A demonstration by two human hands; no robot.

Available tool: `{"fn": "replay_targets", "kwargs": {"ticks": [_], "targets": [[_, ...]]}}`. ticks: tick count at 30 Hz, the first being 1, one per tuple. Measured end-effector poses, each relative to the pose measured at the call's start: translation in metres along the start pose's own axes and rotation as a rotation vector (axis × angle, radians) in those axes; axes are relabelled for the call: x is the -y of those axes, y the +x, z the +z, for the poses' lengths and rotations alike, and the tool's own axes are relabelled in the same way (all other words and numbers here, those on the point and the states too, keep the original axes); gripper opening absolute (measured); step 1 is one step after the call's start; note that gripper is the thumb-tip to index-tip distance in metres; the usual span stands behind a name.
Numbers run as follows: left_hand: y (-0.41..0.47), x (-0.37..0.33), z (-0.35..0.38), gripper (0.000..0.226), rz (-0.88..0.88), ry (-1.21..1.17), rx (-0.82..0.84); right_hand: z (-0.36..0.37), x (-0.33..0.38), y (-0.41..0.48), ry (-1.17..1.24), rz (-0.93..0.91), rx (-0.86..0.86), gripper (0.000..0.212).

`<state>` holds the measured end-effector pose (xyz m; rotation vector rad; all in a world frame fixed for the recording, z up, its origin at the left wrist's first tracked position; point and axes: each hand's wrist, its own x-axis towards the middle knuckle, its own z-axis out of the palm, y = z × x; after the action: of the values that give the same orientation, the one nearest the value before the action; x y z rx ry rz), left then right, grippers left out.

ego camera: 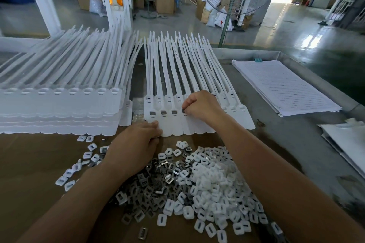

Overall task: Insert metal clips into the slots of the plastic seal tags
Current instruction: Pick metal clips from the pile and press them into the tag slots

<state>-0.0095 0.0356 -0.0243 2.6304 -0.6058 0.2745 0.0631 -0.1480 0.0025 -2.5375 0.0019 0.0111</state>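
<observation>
Our right hand point(203, 107) is closed, fingertips pinching a metal clip point(183, 111) right at the slot of the fourth tag in the front row of seal tags point(177, 127). Three seated clips point(163, 112) sit in a line just to that hand's left. The tags' long axis runs straight away from us, straps pointing off beyond the knuckles, so we judge the clip goes down into the slot beneath the fingertips, not along the strap.

Our left hand point(136, 144) lies nearer to us and to the left, fingers curled on the row's near edge, steadying it. The unfilled slots lie to the right, mostly hidden under the right hand — that way the work proceeds. The pile of loose clips point(150, 185) lies below both wrists, closer to the left hand.
</observation>
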Motion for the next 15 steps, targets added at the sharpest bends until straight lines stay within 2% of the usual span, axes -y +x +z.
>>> {"fn": "replay_targets", "kwargs": {"ticks": [5,15], "targets": [[0.001,-0.001,0.000,0.030,0.015,0.015,0.011,-0.004,-0.008,-0.011,0.043,-0.086,-0.008,0.019],[0.001,-0.002,-0.001,0.029,0.031,0.017,0.023,-0.007,-0.009,-0.021,-0.180,-0.215,-0.003,0.024]]}}
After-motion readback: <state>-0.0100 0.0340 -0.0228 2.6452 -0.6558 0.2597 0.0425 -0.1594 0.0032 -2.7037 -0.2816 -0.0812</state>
